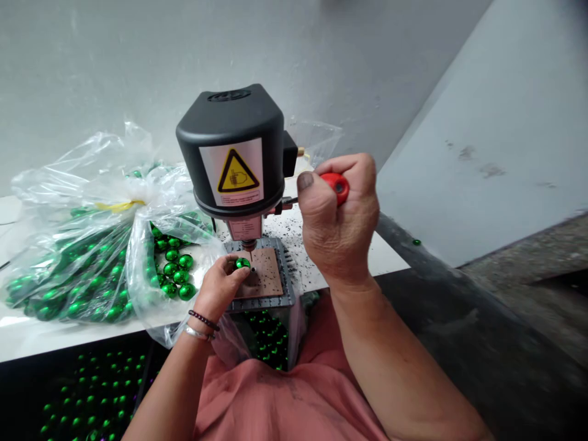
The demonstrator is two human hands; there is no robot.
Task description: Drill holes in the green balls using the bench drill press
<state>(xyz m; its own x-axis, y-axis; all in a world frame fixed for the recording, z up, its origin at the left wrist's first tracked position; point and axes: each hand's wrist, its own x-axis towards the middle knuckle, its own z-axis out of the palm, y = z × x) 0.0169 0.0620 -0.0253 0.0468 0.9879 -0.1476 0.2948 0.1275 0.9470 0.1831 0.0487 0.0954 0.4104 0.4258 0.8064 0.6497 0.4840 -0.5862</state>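
Our left grip (219, 283) pinches a green ball (242, 263) under the drill press (232, 153), just beside its bit (250, 255), while our right grip (337, 229) wraps the red knob (335, 185) at the press's right, so we should steady the ball and guard our skin.

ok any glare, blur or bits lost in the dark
Head view: pale glare on the plastic bag and glints on the green ball in the left hand; head view: deep shadow below the table, where more balls show mostly as glints; head view: the warning sticker is clear, its fine print unreadable.
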